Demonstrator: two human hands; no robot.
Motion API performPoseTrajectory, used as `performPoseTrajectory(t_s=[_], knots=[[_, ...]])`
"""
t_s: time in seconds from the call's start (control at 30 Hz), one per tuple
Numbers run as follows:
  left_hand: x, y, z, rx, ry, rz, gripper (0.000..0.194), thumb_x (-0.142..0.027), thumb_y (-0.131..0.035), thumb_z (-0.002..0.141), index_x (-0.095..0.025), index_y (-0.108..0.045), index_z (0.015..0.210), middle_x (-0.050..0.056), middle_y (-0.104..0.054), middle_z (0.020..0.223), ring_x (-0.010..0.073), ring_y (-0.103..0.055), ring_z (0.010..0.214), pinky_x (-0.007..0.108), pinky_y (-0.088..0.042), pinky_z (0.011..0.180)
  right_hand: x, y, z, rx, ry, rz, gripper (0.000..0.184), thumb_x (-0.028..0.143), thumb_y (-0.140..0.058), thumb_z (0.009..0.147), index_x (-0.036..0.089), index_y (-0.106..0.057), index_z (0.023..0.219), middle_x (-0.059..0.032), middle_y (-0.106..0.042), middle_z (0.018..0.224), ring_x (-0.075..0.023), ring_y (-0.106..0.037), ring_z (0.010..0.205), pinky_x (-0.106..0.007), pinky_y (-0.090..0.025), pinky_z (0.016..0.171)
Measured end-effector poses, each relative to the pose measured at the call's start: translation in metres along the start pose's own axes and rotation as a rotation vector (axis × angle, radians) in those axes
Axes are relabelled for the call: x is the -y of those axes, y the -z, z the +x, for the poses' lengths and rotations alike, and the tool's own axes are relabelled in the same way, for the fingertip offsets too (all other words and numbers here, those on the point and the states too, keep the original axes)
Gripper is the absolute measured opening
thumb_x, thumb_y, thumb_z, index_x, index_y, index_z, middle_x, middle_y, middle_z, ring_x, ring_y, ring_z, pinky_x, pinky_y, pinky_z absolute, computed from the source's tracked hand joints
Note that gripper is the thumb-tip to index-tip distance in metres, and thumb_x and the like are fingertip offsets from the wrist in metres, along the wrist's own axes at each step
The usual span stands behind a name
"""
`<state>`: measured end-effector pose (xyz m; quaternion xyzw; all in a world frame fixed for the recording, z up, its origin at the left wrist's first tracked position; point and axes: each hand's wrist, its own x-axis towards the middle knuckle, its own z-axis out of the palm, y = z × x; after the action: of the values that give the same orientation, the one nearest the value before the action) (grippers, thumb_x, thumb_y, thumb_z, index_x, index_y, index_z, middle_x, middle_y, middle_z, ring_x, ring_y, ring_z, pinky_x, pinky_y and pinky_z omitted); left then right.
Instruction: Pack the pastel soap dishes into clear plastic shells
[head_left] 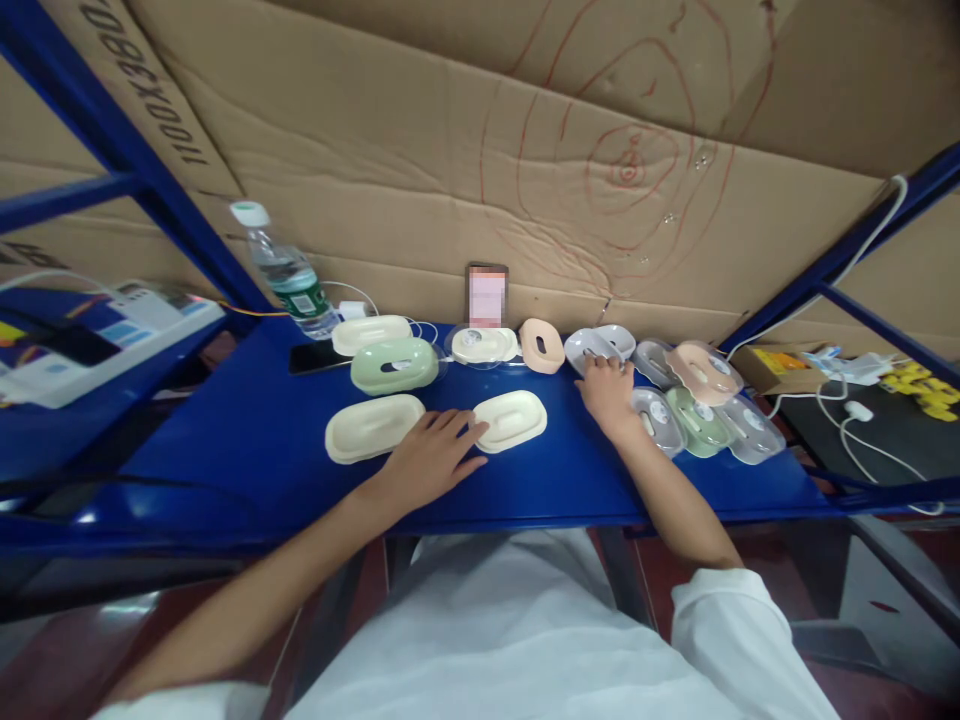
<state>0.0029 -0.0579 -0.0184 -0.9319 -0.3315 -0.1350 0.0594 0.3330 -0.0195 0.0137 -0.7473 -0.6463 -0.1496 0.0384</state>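
Across mid-frame, the blue table [570, 470] seemingly keeps everything within reach. The left hand [435, 450], fingers loosely apart, spans two centre pieces, cream tray [360, 430] and smaller cream piece [513, 420], perhaps steadying them. Right of centre, the right hand [606, 390] covers a lavender piece [618, 338]; I cannot tell its grip.

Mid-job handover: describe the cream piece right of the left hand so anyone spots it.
On the blue table, find the person's left hand. Just to its right lies an oval cream piece. The cream tray lies left of that hand; this one sits right, with a small elongated shape in its middle.
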Motion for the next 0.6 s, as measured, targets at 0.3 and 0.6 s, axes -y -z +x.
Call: performPoseTrajectory(t_s=[0.3, 0.6], knots=[[0.05, -0.02, 0.043, 0.057, -0.134, -0.337, 0.024, -0.039, -0.072, 0.101, -0.02, -0.069, 0.116, 0.014, -0.062, 0.149, 0.0305, -0.063, 0.135, 0.045, -0.056, 0.111, -0.019, 0.018, -0.022, -0.179, 0.3, 0.312, 0.04, 0.031, -0.042, 0.113, 0.016, -0.068, 0.14, -0.0173, -0.076, 0.135, -0.0328, -0.067, 0.123, -0.047, -0.047, 0.105], [0.064, 0.004, 0.04, -0.051, -0.013, -0.336, 0.084, -0.057, -0.087, 0.086, -0.024, -0.053, 0.155, 0.017, -0.049, 0.163, 0.0375, -0.052, 0.149, 0.052, -0.045, 0.125, 0.043, 0.008, -0.057, -0.001, 0.91, 0.351, 0.037, 0.026, -0.046, 0.113, 0.017, -0.068, 0.141, -0.0156, -0.074, 0.131, -0.0311, -0.063, 0.123, -0.047, -0.043, 0.105]])
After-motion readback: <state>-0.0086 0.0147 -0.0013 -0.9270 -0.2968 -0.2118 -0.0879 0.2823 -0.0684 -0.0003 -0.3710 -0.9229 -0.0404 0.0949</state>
